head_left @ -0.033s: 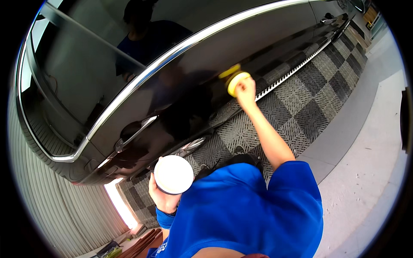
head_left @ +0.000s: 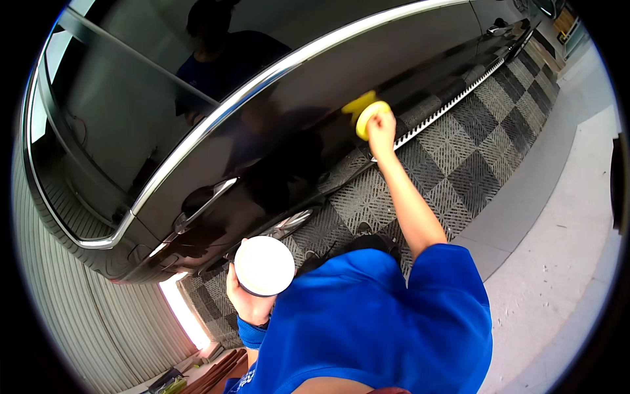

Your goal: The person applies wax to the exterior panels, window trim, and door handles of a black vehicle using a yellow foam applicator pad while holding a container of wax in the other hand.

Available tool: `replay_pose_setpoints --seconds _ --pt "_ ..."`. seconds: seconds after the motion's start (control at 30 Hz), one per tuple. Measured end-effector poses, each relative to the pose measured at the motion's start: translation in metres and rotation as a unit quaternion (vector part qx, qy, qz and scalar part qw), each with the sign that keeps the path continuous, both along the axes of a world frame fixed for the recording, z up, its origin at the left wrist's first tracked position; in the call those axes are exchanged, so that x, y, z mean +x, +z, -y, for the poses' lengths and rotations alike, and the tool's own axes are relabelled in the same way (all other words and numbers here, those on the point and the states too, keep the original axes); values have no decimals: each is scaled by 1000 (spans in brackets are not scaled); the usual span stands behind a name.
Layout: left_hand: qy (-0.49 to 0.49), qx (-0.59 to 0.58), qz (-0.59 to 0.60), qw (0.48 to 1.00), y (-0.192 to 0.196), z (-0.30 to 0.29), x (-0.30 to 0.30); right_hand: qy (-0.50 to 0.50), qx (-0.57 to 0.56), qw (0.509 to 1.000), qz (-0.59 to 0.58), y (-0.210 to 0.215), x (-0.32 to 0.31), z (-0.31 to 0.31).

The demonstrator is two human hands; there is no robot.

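Note:
My right hand (head_left: 381,133) is closed on a round yellow applicator pad (head_left: 369,121), with the arm stretched out toward the black car's door (head_left: 282,125). The pad is at the lower part of the door panel, and its yellow reflection shows beside it in the glossy paint. Whether its face presses on the paint I cannot tell. Close to my body, my left hand (head_left: 244,301) grips a round tub (head_left: 265,266) from the side. A white surface fills its top; whether that is a lid or its contents is unclear.
A chrome strip (head_left: 289,64) runs beneath the dark window, and a door handle (head_left: 209,203) juts out at left. Below the door lies a light-toothed sill edge (head_left: 453,104). Grey and black checkered tiles (head_left: 433,164) cover the floor; a ribbed shutter (head_left: 85,315) stands at left.
My right hand and the yellow pad have shifted a little to the right and slightly farther away along the door. The left hand and tub stay in place.

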State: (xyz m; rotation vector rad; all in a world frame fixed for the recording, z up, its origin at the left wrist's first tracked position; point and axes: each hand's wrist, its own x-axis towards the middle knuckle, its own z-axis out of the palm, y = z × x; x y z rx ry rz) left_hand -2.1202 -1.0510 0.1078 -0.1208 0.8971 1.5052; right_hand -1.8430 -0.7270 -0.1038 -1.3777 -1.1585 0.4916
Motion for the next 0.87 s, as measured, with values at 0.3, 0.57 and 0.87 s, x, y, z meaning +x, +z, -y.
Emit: replay_pose_setpoints --seconds 0.3,0.57,0.87 --pt "-31 -13 -18 999 -2 -28 32 -34 22 999 -24 39 32 -25" --pt "-129 20 1 991 2 -49 47 -1 54 996 -65 23 64 -40" --pt "-185 6 -26 982 -14 -98 68 -67 28 997 -16 23 121 -75"
